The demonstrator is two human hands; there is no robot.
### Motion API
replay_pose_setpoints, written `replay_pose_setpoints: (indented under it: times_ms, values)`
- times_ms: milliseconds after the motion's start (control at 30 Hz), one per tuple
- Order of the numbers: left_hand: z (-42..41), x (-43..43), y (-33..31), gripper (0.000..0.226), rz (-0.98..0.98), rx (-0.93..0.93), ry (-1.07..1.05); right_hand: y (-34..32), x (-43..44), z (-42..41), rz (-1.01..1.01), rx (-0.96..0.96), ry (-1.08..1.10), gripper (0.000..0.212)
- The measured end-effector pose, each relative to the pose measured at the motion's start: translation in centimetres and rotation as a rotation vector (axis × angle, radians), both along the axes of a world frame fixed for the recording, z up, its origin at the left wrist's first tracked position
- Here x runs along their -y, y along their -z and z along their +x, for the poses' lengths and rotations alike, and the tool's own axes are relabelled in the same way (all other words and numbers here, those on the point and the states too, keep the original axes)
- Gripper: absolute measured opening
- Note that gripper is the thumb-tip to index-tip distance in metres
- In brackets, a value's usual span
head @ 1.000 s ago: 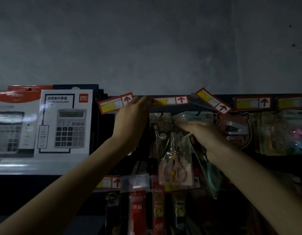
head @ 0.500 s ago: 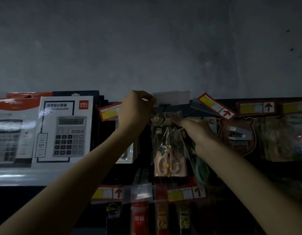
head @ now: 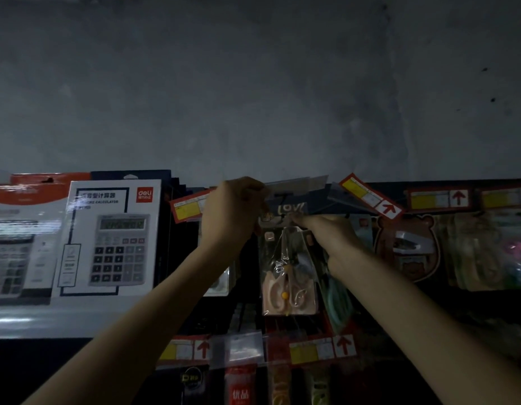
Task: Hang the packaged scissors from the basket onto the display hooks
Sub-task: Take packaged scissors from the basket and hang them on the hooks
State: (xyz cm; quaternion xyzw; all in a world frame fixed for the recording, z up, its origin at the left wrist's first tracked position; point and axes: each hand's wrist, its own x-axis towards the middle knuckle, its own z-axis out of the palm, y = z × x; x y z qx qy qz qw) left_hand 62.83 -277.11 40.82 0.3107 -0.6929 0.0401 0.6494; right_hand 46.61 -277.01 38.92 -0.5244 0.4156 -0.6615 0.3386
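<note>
1. Pink scissors pack (head: 287, 276) sits at top-row hook level, between calculator boxes (head: 107, 238) and bear stapler pack (head: 408, 244); hook itself hidden.
2. Right hand (head: 334, 236) pinches pack's top edge; left hand (head: 233, 213) grips clear price flap (head: 297, 182), lifted.
3. Judgement: threading under way, not released; basket out of view, remaining count unknown.

The left forearm (head: 142, 323) comes in from 7 o'clock and the right forearm (head: 423, 314) from 4 o'clock. Both are bare from the frame edge to the wrist. The left grip (head: 233, 213) and right grip (head: 334, 236) are bare as well — finer detail is lost in the dim light.
</note>
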Motion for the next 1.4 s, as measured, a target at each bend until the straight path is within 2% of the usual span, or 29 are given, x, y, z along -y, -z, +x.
replay_pose_setpoints:
  times_ms: [300, 400, 500, 567, 733, 800, 867, 1033, 1267, 1400]
  values:
    - [0.5, 0.1, 1.2, 0.016, -0.081, 0.035, -0.023, -0.1, 0.8, 0.1, 0.026, 0.032, 0.007, 0.028]
    - [0.7, 0.1, 2.3, 0.029, -0.109, 0.104, -0.099, 0.1, 0.9, 0.1, 0.038, 0.016, 0.017, 0.022]
    - [0.9, 0.1, 4.6, 0.034, -0.066, 0.077, -0.141, 0.3, 1.0, 0.0, 0.035, -0.006, 0.029, 0.019]
    - [0.9, 0.4, 6.7, 0.029, 0.035, 0.056, -0.125, 0.3, 0.8, -0.1, 0.041, -0.01, 0.017, 0.017]
    - [0.9, 1.7, 10.1, 0.029, 0.44, 0.003, 0.08, 0.2, 0.6, 0.2, 0.066, 0.004, 0.014, 0.02]
    - [0.8, 1.8, 10.3, 0.023, 0.515, -0.022, 0.131, 0.2, 0.5, 0.2, 0.074, 0.009, 0.015, 0.022]
    - [1.0, 1.5, 10.3, 0.023, 0.581, -0.132, 0.246, 0.3, 0.2, 0.1, 0.082, -0.006, 0.01, 0.023]
    - [1.7, 0.1, 9.9, 0.023, 0.683, -0.207, 0.378, 1.8, -1.6, -1.1, 0.1, -0.162, -0.006, 0.023]
    - [1.2, -0.2, 9.7, 0.026, 0.694, -0.239, 0.338, 4.9, -3.3, -4.0, 0.213, -0.465, -0.003, 0.015]
    - [0.6, -0.3, 9.8, 0.027, 0.683, -0.253, 0.342, 6.2, -2.9, -4.1, 0.181, -0.526, -0.002, 0.016]
